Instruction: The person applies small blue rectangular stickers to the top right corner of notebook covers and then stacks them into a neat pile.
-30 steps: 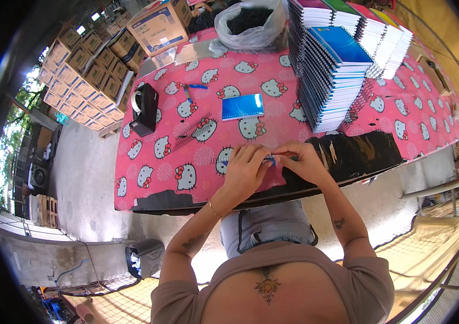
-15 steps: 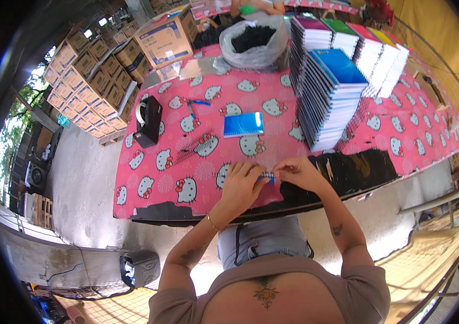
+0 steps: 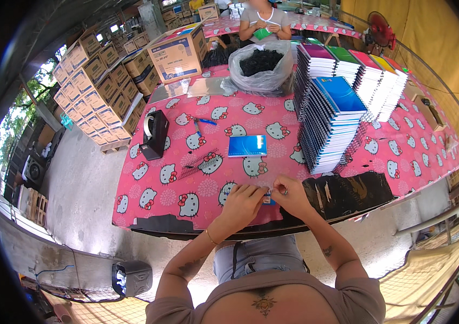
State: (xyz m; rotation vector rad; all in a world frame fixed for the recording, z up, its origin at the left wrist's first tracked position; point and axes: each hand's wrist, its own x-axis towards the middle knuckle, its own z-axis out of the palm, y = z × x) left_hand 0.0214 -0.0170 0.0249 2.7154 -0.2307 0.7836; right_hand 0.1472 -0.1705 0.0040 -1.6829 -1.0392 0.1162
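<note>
Near the table's front edge, my left hand [image 3: 242, 204] curls over a small blue notebook [image 3: 267, 200] and presses it down. Most of that notebook is hidden under the fingers. Close against its right end, my right hand [image 3: 291, 197] has thumb and fingers pinched together. Whatever is between them is too small to make out. Farther in, another blue notebook [image 3: 247, 146] lies flat by itself. Loose black spiral coils [image 3: 199, 163] rest on the tablecloth to the left.
Tall stacks of blue spiral notebooks [image 3: 329, 127] rise at the right, other colours behind. A tape dispenser [image 3: 155, 135], pens [image 3: 205, 121], a plastic bag of black coils [image 3: 260, 70] and a carton [image 3: 177, 55] share the table. Across it sits a co-worker [image 3: 264, 24] holding something green.
The head view has tipped up, so the table sits lower and the co-worker shows more. My left hand stays on the notebook; my right hand has turned slightly at its end.
</note>
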